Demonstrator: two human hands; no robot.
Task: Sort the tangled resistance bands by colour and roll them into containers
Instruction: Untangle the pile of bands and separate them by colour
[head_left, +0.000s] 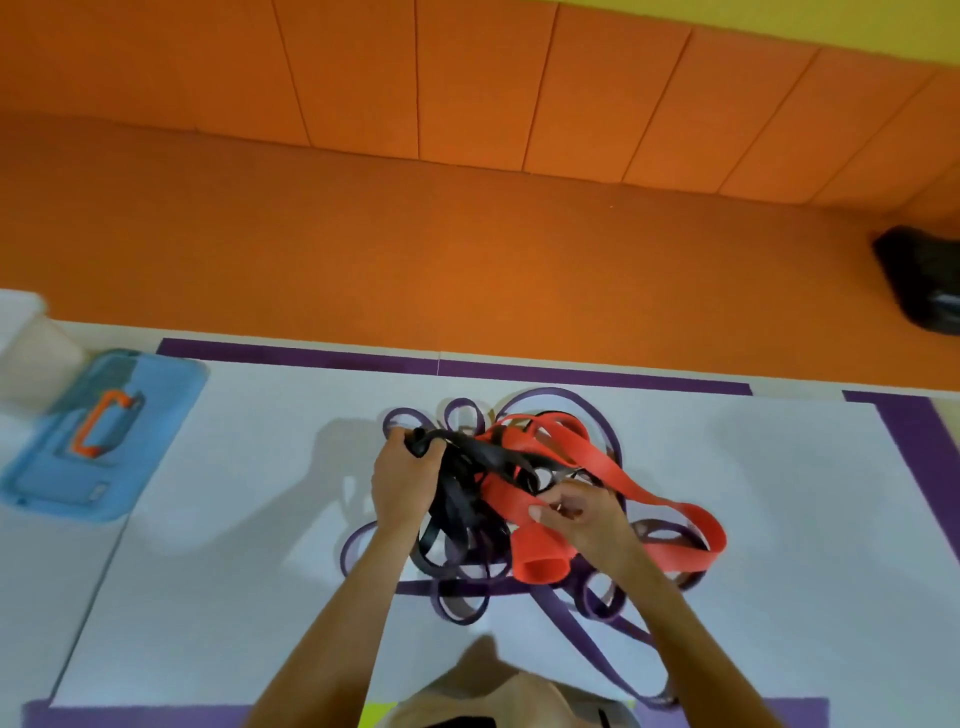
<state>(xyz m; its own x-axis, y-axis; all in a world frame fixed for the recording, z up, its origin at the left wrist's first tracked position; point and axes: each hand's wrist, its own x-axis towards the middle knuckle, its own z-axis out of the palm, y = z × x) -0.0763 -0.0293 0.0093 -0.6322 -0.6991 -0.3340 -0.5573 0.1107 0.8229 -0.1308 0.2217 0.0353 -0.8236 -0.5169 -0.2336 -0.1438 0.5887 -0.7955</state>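
Now | left hand (402, 480) fisted on black rubber bands (457, 499), at the pile's left | right hand (576, 512) pinching flat red rubber band (613, 480), which trails rightward | purple bands (571, 618) beneath, on white mat (234, 571)

Setting: a padded exercise or play room, of the gym or activity-studio kind. Evidence is listed as follows. Wall (467, 78): covered in orange cushioned panels divided by seams, with a yellow strip seen above them. Floor (363, 249): laid in matching orange matting up to the wall. Mat (753, 493): white foam tiles bordered in purple, laid on the floor and used as the working surface. Resistance bands (519, 499): purple, black and red loops heaped on the mat, a kind of fitness equipment. Blue lid (98, 441): a plastic storage lid with an orange handle, placed at the mat's left edge. Dark bag (919, 280): set on the orange floor at far right, its details blurred.
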